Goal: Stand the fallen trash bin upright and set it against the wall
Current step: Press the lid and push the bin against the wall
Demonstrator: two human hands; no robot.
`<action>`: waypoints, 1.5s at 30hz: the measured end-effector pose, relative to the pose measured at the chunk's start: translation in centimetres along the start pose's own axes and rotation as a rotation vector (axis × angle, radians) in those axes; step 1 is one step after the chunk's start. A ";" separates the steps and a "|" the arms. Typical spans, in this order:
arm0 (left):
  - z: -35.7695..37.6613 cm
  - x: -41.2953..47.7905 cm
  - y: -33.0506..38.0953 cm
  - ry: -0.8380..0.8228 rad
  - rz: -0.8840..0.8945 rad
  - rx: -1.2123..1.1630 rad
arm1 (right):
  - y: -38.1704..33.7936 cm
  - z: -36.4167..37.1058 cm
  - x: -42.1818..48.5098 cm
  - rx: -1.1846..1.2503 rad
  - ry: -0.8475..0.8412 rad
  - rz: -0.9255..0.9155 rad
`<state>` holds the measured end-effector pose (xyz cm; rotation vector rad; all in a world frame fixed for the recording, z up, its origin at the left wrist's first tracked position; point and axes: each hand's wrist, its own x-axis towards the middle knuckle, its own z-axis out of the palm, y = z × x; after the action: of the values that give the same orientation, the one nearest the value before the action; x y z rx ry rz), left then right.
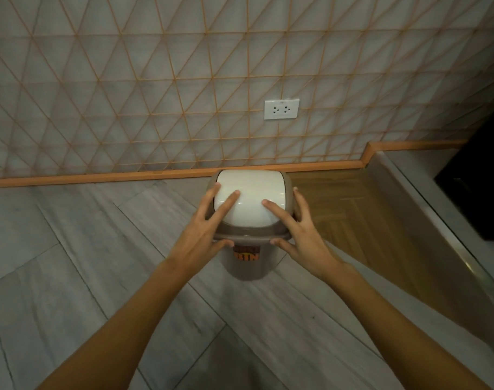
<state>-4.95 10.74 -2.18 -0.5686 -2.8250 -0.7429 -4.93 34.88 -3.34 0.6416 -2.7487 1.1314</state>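
The trash bin (247,266) stood upright on the grey floor (71,277), its far edge at the orange skirting board (99,177) along the foot of the wall (155,80); whether it actually touched the board I could not tell. Its white swing lid (250,202) sat level in the brown collar, and an orange label showed on the grey body below. The left hand (203,235) clasped the collar's left side, fingers spread over the lid and thumb hooked under the near rim. The right hand (299,232) held the other side the same way, one finger on the lid, thumb under the rim. A white double socket (281,109) was set in the wall above. A strip of wood flooring (352,209) lay to the right.
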 end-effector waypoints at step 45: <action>-1.2 21.0 -14.6 0.046 -0.082 0.037 | 4.8 4.4 27.2 -0.002 0.023 0.124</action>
<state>-29.95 5.10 -2.23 -0.4259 -2.8278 -0.7065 -31.33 25.53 -2.90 0.4603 -2.8034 1.1522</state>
